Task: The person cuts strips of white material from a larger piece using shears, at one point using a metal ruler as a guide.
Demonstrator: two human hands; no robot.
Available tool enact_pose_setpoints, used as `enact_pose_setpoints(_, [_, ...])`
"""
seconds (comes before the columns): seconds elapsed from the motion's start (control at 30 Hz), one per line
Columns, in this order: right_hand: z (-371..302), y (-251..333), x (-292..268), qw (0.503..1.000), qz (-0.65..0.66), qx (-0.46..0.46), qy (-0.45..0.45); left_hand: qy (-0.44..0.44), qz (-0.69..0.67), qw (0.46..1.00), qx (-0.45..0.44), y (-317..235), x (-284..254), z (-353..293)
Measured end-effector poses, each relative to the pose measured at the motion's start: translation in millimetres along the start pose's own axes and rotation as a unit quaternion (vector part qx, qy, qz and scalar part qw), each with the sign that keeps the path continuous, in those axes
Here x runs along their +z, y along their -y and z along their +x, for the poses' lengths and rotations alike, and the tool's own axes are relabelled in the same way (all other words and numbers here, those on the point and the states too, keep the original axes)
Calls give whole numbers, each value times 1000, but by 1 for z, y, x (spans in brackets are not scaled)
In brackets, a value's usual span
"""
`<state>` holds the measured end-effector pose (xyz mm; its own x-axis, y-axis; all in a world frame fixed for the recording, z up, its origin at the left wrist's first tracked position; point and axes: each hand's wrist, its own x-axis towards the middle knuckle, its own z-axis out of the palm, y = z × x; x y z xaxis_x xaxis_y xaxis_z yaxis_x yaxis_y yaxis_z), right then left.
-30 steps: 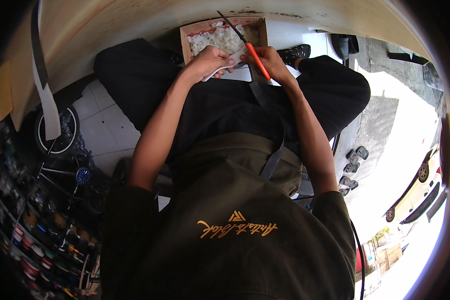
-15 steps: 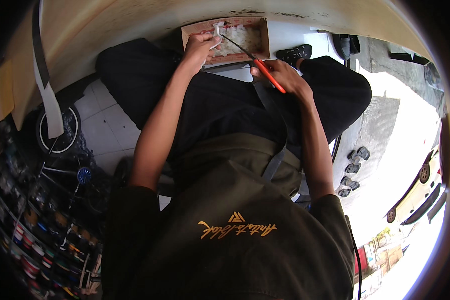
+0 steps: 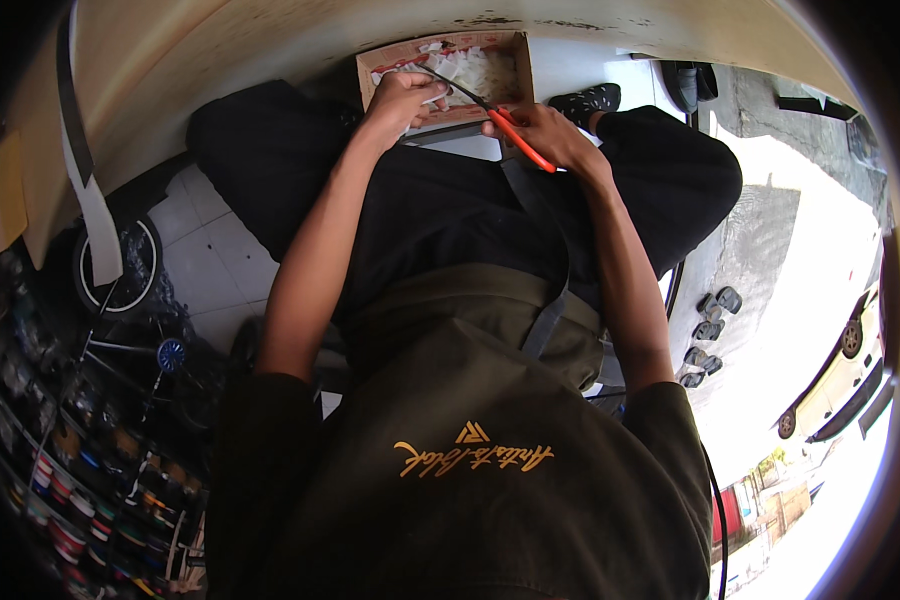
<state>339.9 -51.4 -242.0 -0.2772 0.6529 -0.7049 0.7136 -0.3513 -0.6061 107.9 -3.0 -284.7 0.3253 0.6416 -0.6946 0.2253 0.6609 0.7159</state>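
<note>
My left hand (image 3: 398, 102) is closed on a white, limp piece of material (image 3: 436, 97); a little of it shows at the fingertips and below the palm. Orange-handled scissors (image 3: 525, 142) are gripped in my right hand (image 3: 554, 136). Their thin dark blades (image 3: 454, 84) slant up and left, with the tip by my left fingers. Whether the blades touch the white piece I cannot tell. Just beyond both hands stands a shallow cardboard box (image 3: 529, 68), holding many white scraps (image 3: 485, 72).
My crossed legs in black trousers (image 3: 670, 170) flank the box. A pale wall (image 3: 270, 60) curves behind it. At left are a small wheel (image 3: 118, 262) and cluttered coloured containers (image 3: 65, 500). Sandals (image 3: 710, 330) lie on the ground to the right, with a parked car (image 3: 835, 385) farther off.
The white bit that stuck up above my left fingers no longer shows there. My right hand and the scissors have shifted slightly left and up.
</note>
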Motion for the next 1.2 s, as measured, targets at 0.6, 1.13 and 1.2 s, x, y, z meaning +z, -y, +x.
enact_pose_setpoints(0.6, [18, -11, 10, 976, 208, -28, -60, 171, 12, 985, -25, -6, 12, -6])
enact_pose_setpoints(1.13, [31, -23, 15, 981, 153, -55, -104, 159, 108, 981, -23, -9, 14, -11])
enact_pose_setpoints(1.2, [23, -13, 9, 993, 63, -6, -96, 102, 101, 989, -30, -7, 12, -8])
